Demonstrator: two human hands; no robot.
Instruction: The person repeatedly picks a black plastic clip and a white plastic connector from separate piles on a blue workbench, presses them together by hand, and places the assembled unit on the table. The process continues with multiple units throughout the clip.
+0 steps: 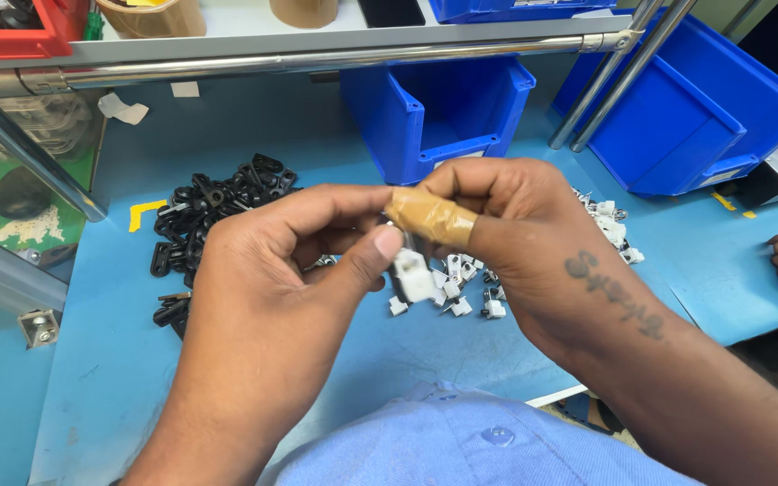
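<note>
Small white plastic clip (413,274) is pinched between both hands.
It is gripped by left hand (272,270) thumb and taped right hand (506,225) finger, above blue worktop (101,360).

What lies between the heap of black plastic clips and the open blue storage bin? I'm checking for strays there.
Only bare blue tabletop lies between the heap of black plastic clips and the open blue storage bin, as the head view shows.

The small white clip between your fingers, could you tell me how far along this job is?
Done: no finished pile is distinguishable. In hand: left hand and right hand pinch one white clip together. Left: a heap of black parts and scattered white clips lie on the blue table.
</note>
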